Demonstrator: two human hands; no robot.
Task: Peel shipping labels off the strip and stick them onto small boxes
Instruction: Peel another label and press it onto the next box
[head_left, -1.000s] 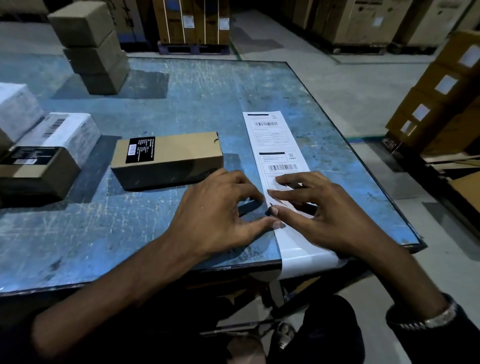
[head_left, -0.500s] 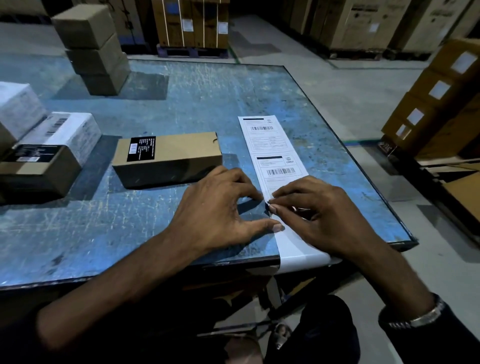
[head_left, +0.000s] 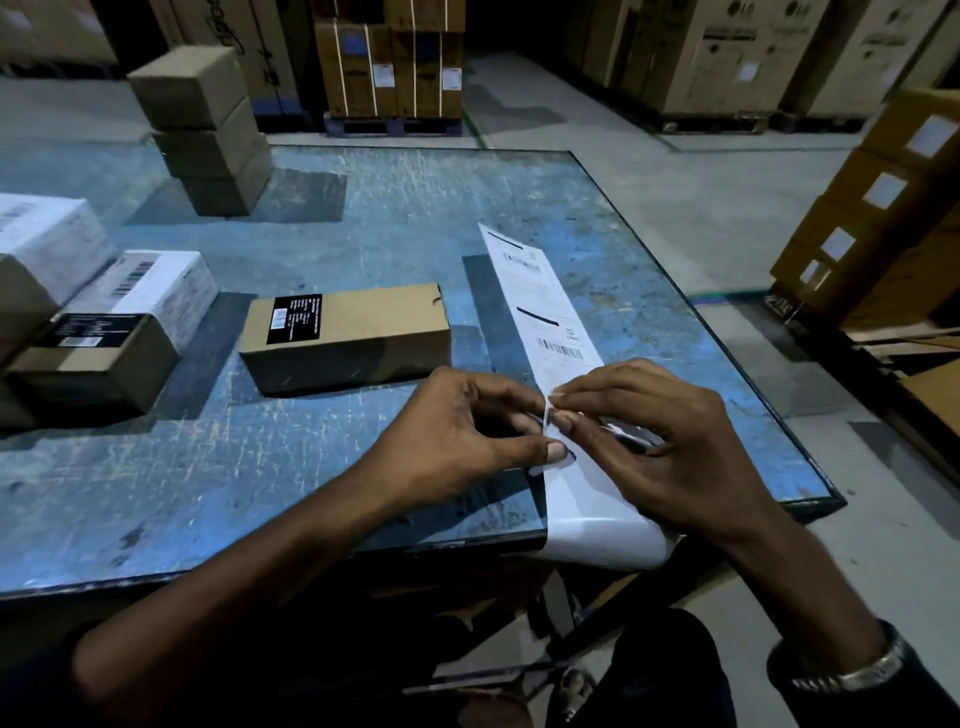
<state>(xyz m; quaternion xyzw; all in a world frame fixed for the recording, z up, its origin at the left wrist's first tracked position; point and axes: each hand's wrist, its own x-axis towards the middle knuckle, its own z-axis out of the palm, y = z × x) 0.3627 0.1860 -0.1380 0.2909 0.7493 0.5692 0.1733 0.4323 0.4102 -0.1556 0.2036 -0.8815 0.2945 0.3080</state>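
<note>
A white strip of shipping labels (head_left: 540, 296) runs from mid-table toward me and hangs over the near edge. Its far end is raised off the table and casts a shadow to its left. My left hand (head_left: 457, 436) holds the strip's left edge between thumb and curled fingers. My right hand (head_left: 654, 431) pinches a lifted label corner at that same edge, its other fingers spread over the strip. A flat brown box (head_left: 363, 332) with a black sticker lies just left of the strip, beyond my left hand.
Several small boxes (head_left: 98, 322), brown and white-wrapped, crowd the table's left side. A stack of three brown boxes (head_left: 205, 130) stands at the back left. The worn blue table (head_left: 363, 218) ends at right. Large cartons (head_left: 883, 208) stand on the floor beyond.
Both hands have closed onto the strip's left edge and a label corner now stands lifted. The strip's far end has risen off the table.
</note>
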